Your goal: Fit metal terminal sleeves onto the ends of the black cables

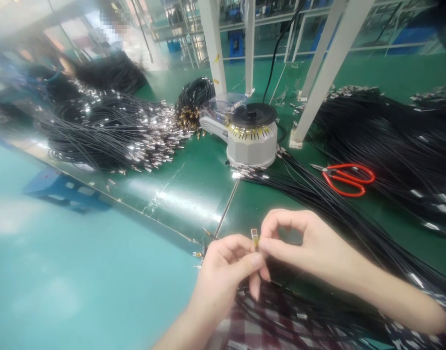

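Note:
Between thumb and fingers, my left hand [228, 265] pinches a cable just below its metal USB-type connector [254, 234], which points upward. A bit of yellow tape [256, 242] shows at the base of this connector. My right hand [294, 238] is closed in a pinch at the tape, its fingertips touching there. Behind my hands stands a round white tape dispenser [252, 146] with a black disc on top and yellow tape around its rim. Black cables [292, 316] lie over my lap below, partly hidden by my hands and forearm.
Red-handled scissors [348, 179] lie on the green table [193, 194], right of the dispenser. A big coil of black cables [95, 131] sits at left, with more cables [383, 131] heaped at right. White metal posts [328, 68] rise from the table. A blurred person is at far left.

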`<control>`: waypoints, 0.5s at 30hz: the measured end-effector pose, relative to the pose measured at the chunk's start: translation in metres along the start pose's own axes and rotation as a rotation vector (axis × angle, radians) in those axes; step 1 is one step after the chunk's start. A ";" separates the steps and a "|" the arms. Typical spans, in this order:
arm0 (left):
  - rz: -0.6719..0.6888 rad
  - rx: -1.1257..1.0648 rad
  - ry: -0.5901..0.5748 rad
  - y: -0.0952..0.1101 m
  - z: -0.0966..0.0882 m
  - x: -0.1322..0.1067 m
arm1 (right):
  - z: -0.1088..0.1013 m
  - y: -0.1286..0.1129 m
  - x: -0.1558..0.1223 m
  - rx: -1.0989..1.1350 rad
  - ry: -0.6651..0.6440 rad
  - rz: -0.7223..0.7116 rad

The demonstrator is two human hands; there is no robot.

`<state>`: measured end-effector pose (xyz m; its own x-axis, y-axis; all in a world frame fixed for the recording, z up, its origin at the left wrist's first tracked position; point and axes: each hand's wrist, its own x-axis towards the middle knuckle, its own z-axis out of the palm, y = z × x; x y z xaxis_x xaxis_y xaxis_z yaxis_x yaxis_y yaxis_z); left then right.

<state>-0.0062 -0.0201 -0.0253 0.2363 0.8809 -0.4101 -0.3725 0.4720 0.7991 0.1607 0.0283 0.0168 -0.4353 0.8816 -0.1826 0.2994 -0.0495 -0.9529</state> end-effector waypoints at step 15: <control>0.120 0.141 0.009 -0.002 0.000 -0.004 | 0.004 0.002 0.000 -0.060 -0.009 0.045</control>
<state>-0.0066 -0.0246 -0.0250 0.1891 0.9310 -0.3121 -0.2682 0.3547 0.8957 0.1581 0.0259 0.0137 -0.4273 0.8750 -0.2277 0.3696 -0.0608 -0.9272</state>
